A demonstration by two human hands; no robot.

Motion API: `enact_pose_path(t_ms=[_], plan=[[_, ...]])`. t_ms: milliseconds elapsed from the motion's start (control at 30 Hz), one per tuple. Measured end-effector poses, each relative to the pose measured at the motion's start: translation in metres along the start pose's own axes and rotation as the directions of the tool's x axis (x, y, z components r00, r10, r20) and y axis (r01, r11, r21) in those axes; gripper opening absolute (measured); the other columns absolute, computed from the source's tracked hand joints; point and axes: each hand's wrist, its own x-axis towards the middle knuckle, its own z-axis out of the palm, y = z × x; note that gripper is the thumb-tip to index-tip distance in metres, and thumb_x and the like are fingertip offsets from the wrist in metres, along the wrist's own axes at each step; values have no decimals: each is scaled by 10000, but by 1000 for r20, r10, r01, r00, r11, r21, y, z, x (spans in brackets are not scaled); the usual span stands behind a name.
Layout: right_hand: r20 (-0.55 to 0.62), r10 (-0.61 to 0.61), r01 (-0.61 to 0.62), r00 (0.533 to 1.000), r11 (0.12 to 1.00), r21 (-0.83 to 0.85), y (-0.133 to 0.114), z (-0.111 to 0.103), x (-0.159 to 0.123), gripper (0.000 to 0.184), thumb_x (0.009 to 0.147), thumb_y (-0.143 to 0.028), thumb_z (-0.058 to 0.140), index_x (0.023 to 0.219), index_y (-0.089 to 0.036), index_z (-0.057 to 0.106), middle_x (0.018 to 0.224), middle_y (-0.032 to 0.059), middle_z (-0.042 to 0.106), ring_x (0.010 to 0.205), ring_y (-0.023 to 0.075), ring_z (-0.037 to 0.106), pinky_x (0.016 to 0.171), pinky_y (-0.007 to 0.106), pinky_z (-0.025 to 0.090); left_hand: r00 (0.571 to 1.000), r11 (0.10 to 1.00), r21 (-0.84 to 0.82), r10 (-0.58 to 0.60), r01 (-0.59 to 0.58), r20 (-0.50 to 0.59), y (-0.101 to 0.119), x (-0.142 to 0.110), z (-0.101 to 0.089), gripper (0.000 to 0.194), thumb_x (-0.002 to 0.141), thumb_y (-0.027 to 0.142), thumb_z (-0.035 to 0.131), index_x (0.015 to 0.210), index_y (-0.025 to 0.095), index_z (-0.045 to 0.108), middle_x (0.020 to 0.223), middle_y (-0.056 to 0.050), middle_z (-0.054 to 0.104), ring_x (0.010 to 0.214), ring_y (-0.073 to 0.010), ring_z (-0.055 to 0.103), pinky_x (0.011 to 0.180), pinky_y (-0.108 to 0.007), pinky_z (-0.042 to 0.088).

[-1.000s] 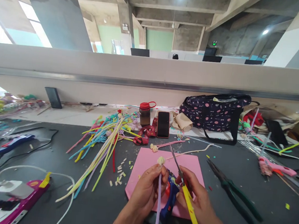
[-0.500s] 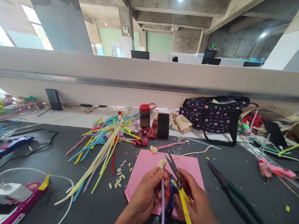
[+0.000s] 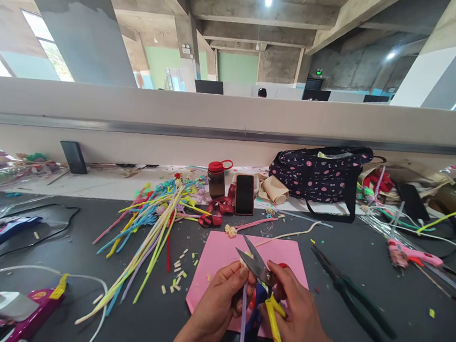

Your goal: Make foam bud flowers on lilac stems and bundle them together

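Observation:
Between the thumb and fingers of my left hand (image 3: 222,294) is a purple pipe cleaner (image 3: 243,323) that hangs down, with a cream tuft at its top end, now mostly behind the blades. My right hand (image 3: 299,309) grips yellow-handled scissors (image 3: 275,326), whose blades are parted and lie across the tuft, close to my left fingertips. Both hands are above a pink foam sheet (image 3: 216,250). Beneath them a blue and red tool (image 3: 255,308) is partly hidden. A pink pipe cleaner stem with a cream flower end (image 3: 231,230) rests just beyond the sheet.
Left of the sheet lies a pile of coloured pipe cleaners (image 3: 153,228) with several cut bits. Long-nose pliers (image 3: 351,296) lie on the right, a pink glue gun (image 3: 413,254) farther off. A phone (image 3: 245,194), a bottle (image 3: 216,180) and a dark bag (image 3: 318,179) stand behind.
The scissors have moved left, and their parted blades now cross over the cream tuft. My left hand still pinches the purple pipe cleaner. The whole view has shifted slightly.

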Motion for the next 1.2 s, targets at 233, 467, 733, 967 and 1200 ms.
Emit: enact_pose_path(t_ms=[233,467,733,967,1200], plan=[[32,17,-19,999,999,48,0,-1,0,561,766,-192,538,1283,-251,329,1036,67,537,800,203,545,695,324,462,999,999,23,22,-23,35,-1,0,-3,278,741,389,616,679,129,540,514,36,462,375,-19,289,371,-160,150],[42,22,-23,999,999,31,2,0,0,533,794,-257,539,1285,-246,330,1055,81,543,852,223,557,760,350,460,999,1000,-2,18,-18,29,-3,0,-3,252,770,364,593,688,132,539,520,35,462,392,-23,304,377,-157,154],[19,14,-15,1000,999,52,4,2,0,515,797,-280,546,1275,-230,360,1037,72,562,871,214,565,765,331,472,1000,1000,0,12,-12,16,-2,0,-3,272,742,382,622,685,131,534,516,37,466,388,-20,316,376,-157,143],[23,38,-40,999,996,81,4,3,-1,507,798,-221,535,1278,-257,377,1038,61,578,870,200,576,767,317,482,999,1000,-15,28,-27,19,-2,1,-5,258,773,369,587,692,129,534,527,31,470,385,-21,301,379,-170,128],[-26,235,-194,972,855,480,7,0,0,475,814,-341,545,1254,-277,379,1095,55,551,927,184,567,774,271,480,988,997,-63,50,-41,148,1,1,-7,256,792,354,556,666,133,523,551,29,460,354,-15,284,358,-181,115]])
